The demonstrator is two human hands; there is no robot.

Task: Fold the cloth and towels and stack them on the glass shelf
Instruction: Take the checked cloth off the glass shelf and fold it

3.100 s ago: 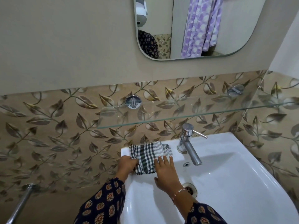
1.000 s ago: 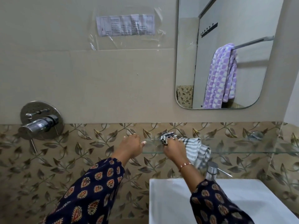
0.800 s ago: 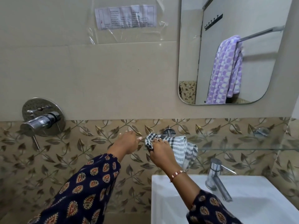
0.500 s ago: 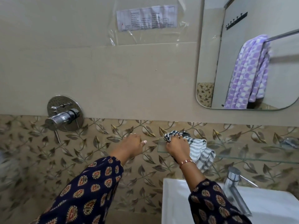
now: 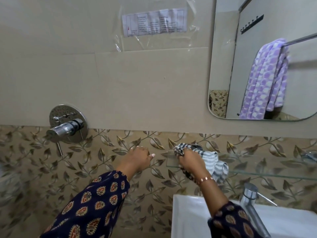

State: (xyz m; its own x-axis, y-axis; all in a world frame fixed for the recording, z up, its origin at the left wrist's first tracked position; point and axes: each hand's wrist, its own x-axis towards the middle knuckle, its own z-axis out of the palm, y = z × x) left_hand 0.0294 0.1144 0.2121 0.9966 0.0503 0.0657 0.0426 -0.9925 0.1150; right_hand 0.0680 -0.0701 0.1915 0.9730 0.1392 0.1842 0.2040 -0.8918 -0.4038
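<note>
A black-and-white checked cloth [image 5: 213, 160] lies bunched at the left end of the glass shelf [image 5: 267, 169], part of it hanging over the front edge. My right hand [image 5: 190, 162] grips the cloth's left part, fingers curled round it. To the left of the shelf my left hand [image 5: 139, 158] hovers in front of the leaf-patterned wall tiles, loosely curled and holding nothing. In the mirror [image 5: 223, 66] a purple-and-white towel [image 5: 264, 79] shows as a reflection, draped on a rail.
Below the shelf is a white basin [image 5: 190, 217] with a chrome tap [image 5: 252, 201]. A chrome shower mixer [image 5: 66, 126] juts from the wall at the left. A taped paper notice [image 5: 154, 22] hangs on the beige wall above.
The cloth went from the basin rim up onto the glass shelf. In the last second both hands have stayed at the shelf's left end while the view swung left.
</note>
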